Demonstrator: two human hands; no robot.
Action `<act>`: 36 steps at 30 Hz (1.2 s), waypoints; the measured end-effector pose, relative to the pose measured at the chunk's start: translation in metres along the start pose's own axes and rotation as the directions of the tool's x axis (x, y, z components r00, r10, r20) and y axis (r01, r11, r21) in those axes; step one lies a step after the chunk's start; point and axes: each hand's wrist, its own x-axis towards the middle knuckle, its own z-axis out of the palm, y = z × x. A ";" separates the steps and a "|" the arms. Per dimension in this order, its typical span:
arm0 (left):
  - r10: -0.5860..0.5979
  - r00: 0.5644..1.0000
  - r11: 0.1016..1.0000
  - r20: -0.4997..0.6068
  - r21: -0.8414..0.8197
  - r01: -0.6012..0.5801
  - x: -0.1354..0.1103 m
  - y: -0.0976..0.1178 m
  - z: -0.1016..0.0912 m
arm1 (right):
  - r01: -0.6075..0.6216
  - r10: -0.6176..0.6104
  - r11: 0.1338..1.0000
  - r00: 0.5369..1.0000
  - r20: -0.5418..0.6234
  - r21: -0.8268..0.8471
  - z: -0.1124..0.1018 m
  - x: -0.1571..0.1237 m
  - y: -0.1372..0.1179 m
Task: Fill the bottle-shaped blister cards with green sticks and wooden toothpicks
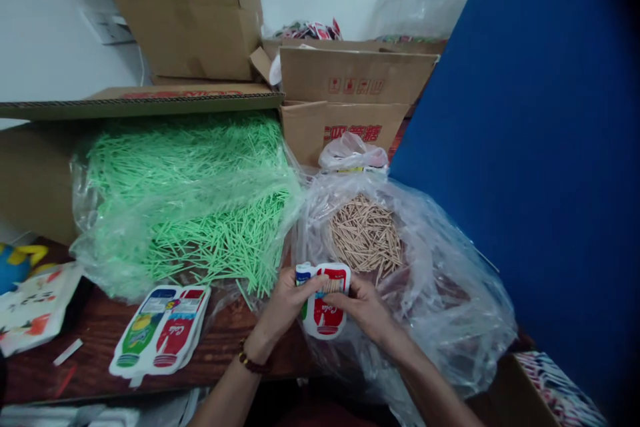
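Observation:
Both my hands hold a small bottle-shaped printed packet (324, 310), red and white with a green part at its left. My left hand (285, 303) grips its left side and top edge. My right hand (364, 307) pinches its right side, with a small bunch of tan sticks at the packet's opening. Just behind is a clear plastic bag (450, 293) with a heap of tan wooden sticks (366, 235). To the left lies a big clear bag of green sticks (190, 200). A stack of flat bottle-shaped packets (163, 330) rests on the brown table (90, 347).
Cardboard boxes (345, 90) stand behind the bags, one large box (190, 7) on top at the left. A blue panel (525, 147) fills the right side. Printed paper and a blue toy-like thing (20, 267) lie at the far left. A box of printed items (560, 387) sits bottom right.

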 end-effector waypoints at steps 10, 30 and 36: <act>-0.082 0.987 0.988 -0.140 -0.138 0.062 -0.020 0.000 -0.033 | -0.047 0.054 0.990 0.997 -0.049 0.135 0.020 0.007 0.011; -0.108 0.942 0.974 -0.318 -0.226 0.035 -0.069 -0.025 -0.093 | -0.086 0.098 0.991 0.988 0.123 -0.098 0.071 0.011 0.046; -0.146 0.968 0.983 -0.204 -0.142 0.118 -0.095 -0.035 -0.108 | -0.199 0.214 0.975 0.962 0.172 -0.100 0.077 0.001 0.062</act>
